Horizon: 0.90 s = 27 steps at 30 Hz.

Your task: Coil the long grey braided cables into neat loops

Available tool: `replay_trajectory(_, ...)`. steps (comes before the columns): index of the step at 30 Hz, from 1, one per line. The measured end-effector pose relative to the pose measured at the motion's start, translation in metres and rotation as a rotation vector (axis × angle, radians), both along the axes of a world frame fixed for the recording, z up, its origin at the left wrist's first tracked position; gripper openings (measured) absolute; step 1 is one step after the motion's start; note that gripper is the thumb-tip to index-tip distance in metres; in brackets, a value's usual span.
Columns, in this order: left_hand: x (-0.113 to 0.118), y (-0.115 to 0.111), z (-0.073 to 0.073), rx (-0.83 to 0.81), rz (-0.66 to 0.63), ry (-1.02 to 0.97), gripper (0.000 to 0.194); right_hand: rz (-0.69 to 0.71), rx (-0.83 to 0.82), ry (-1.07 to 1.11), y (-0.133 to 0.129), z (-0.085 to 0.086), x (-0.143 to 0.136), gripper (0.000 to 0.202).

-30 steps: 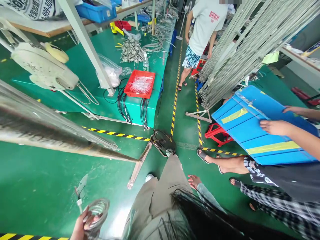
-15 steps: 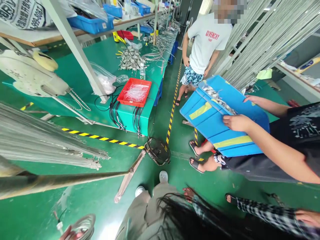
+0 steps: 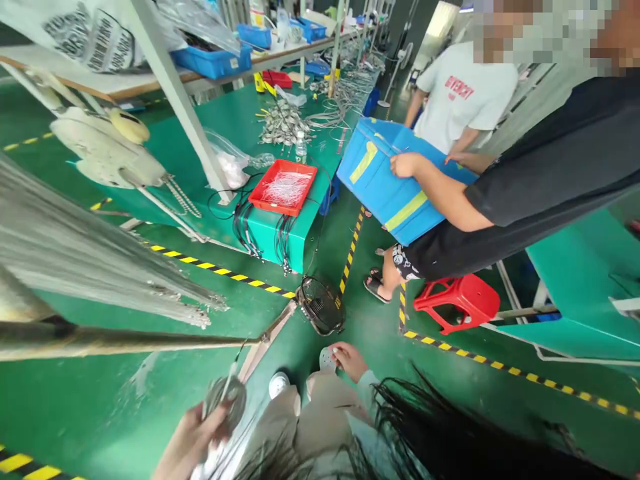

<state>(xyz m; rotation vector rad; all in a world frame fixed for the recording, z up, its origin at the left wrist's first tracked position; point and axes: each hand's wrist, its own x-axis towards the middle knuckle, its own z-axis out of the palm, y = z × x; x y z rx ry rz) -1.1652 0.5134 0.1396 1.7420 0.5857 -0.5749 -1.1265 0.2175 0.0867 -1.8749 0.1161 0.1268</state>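
My left hand [image 3: 195, 430], low in the view, is closed around a coil of grey cable [image 3: 234, 402]. One end of the cable stands up above the coil toward the metal pole. My right hand [image 3: 353, 362] is in front of my legs, over one white shoe [image 3: 327, 358]. Its fingers are curled with the tips close together, and whatever they may hold is too small to make out.
A black floor fan [image 3: 320, 305] stands ahead, beside a green-covered table [image 3: 225, 230] bearing a red tray [image 3: 265, 200]. Grey cables [image 3: 100, 247] hang at left. A co-worker in black carries a blue bin [image 3: 375, 187] near a red stool [image 3: 470, 300]; another person stands behind.
My left hand has moved up and right with the coil. My right hand has come forward over the shoe. The co-worker with the bin has moved farther ahead, uncovering the red stool.
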Motion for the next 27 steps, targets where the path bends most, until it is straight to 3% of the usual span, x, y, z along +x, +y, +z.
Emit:
replay_trajectory(3, 0.023, -0.028, 0.018, 0.002, -0.084, -0.11, 0.036, 0.21, 0.072, 0.05, 0.025, 0.005, 0.022, 0.03)
replay_trajectory(6, 0.033, -0.044, 0.033, -0.044, -0.16, -0.167, 0.035, 0.339, 0.126, 0.012, 0.048, 0.036, 0.031, 0.024)
replay_trajectory(9, 0.024, -0.049, 0.039, -0.055, -0.213, -0.207, 0.033, 0.396, 0.18, -0.019, 0.066, 0.068, 0.02, 0.021)
replay_trajectory(12, 0.007, -0.043, 0.042, -0.05, -0.237, -0.226, 0.033, 0.381, 0.259, -0.003, 0.081, 0.084, 0.0, 0.024)
replay_trajectory(16, -0.013, -0.029, 0.049, -0.142, -0.277, -0.209, 0.039, 0.289, 0.371, 0.041, 0.101, 0.082, -0.023, 0.028)
replay_trajectory(20, -0.028, -0.019, 0.047, -0.327, -0.297, -0.171, 0.057, 0.168, 0.502, 0.122, 0.121, 0.072, -0.039, 0.032)
replay_trajectory(24, -0.04, -0.014, 0.039, -0.488, -0.202, -0.148, 0.066, 0.08, 0.646, 0.213, 0.138, 0.065, -0.052, 0.042)
replay_trajectory(27, -0.046, -0.015, 0.035, -0.607, -0.109, -0.099, 0.065, 0.096, 0.736, 0.269, 0.143, 0.064, -0.057, 0.047)
